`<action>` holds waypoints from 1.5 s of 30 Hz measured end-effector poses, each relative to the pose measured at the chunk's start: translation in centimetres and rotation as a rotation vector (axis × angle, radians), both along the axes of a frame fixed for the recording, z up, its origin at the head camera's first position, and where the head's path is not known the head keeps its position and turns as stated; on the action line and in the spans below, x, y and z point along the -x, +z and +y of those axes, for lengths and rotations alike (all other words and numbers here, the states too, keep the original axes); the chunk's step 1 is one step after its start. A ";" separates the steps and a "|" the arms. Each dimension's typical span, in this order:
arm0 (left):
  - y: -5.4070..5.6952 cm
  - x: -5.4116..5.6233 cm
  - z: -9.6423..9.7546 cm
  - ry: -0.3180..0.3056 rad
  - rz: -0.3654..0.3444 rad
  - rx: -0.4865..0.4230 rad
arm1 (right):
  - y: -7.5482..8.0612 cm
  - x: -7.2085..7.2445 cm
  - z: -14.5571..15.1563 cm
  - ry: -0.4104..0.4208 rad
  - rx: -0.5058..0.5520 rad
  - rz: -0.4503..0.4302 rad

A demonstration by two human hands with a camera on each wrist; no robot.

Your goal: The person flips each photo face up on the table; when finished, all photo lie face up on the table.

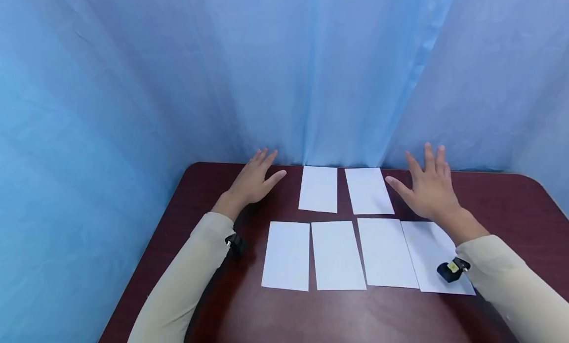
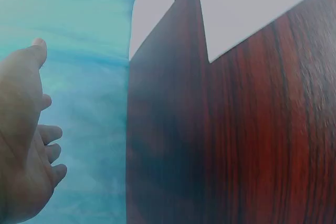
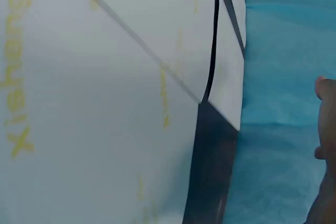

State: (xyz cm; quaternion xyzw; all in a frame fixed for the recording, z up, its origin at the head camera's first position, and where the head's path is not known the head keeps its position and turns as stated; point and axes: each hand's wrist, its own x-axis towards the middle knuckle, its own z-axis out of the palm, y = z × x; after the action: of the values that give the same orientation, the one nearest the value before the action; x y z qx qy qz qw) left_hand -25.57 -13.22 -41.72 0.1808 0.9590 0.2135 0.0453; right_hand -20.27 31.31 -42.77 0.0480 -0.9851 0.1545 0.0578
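Several white sheets of paper lie flat on the table in two rows. The back row has a left sheet [image 1: 318,190] and a right sheet [image 1: 369,191]. In the front row, the rightmost sheet [image 1: 433,256] lies edge to edge with its neighbour [image 1: 387,253]. My left hand [image 1: 253,182] is held with fingers spread, left of the back row, holding nothing. My right hand [image 1: 430,192], also spread and holding nothing, is right of the back row, its forearm over the rightmost front sheet. Faint yellow handwriting shows on a near sheet [image 3: 105,114] in the right wrist view.
The dark reddish wooden table [image 1: 266,318] has rounded back corners. Blue curtains [image 1: 275,76] hang right behind its back edge and down the left side. A small black camera [image 1: 235,244] sits on the left wrist, another camera [image 1: 452,270] on the right.
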 end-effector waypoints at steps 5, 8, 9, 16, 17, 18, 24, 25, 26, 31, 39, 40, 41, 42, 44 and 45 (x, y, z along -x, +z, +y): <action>0.2 -0.3 0.7 -0.002 -0.026 -0.092 | 0.9 -0.4 -2.5 0.026 0.219 0.055; 0.0 -0.5 1.1 -0.002 -0.075 -0.185 | 1.1 -0.4 -4.3 0.041 0.369 0.003; 0.0 -0.5 1.3 0.003 -0.100 -0.224 | 1.2 -0.4 -4.8 0.044 0.423 -0.023; -0.4 -0.8 3.0 0.054 -0.307 -0.616 | 1.4 0.2 -8.3 0.067 1.002 -0.304; -0.4 -0.8 3.3 0.062 -0.339 -0.664 | 1.4 0.2 -8.7 0.065 1.091 -0.365; -0.5 -0.8 3.5 0.071 -0.370 -0.703 | 1.4 0.3 -9.0 0.062 1.169 -0.422; -0.7 -0.7 4.8 0.152 -0.568 -0.866 | 0.9 0.2 -10.7 0.061 1.347 -0.613; -0.8 -0.7 5.0 0.163 -0.591 -0.874 | 0.7 0.2 -10.9 0.061 1.354 -0.626; -0.7 -0.7 5.2 0.179 -0.611 -0.874 | 0.6 0.3 -11.1 0.059 1.360 -0.633; -1.1 -0.8 6.4 0.255 -0.647 -0.834 | 0.3 0.5 -12.0 0.027 1.368 -0.644; -1.4 -1.1 7.5 0.286 -0.625 -0.795 | 1.0 1.1 -13.7 -0.117 1.514 -0.674; -1.4 -1.1 7.5 0.284 -0.620 -0.794 | 1.0 1.2 -13.9 -0.127 1.523 -0.674; -1.4 -1.1 7.6 0.281 -0.618 -0.792 | 1.1 1.3 -14.0 -0.141 1.534 -0.678; -1.4 -1.1 7.6 0.277 -0.618 -0.791 | 1.0 1.3 -14.1 -0.154 1.550 -0.688; -1.4 -1.2 7.6 0.270 -0.617 -0.788 | 1.0 1.4 -14.2 -0.191 1.598 -0.723; -1.3 -1.3 7.6 0.266 -0.616 -0.788 | 1.1 1.5 -14.2 -0.209 1.621 -0.741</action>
State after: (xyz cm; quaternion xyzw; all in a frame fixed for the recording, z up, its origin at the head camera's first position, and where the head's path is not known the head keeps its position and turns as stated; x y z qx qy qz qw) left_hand -24.30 -5.59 -43.06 -0.0105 0.7627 0.6057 0.2267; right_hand -21.74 17.09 -41.71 -0.1504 -0.5283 0.8022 -0.2339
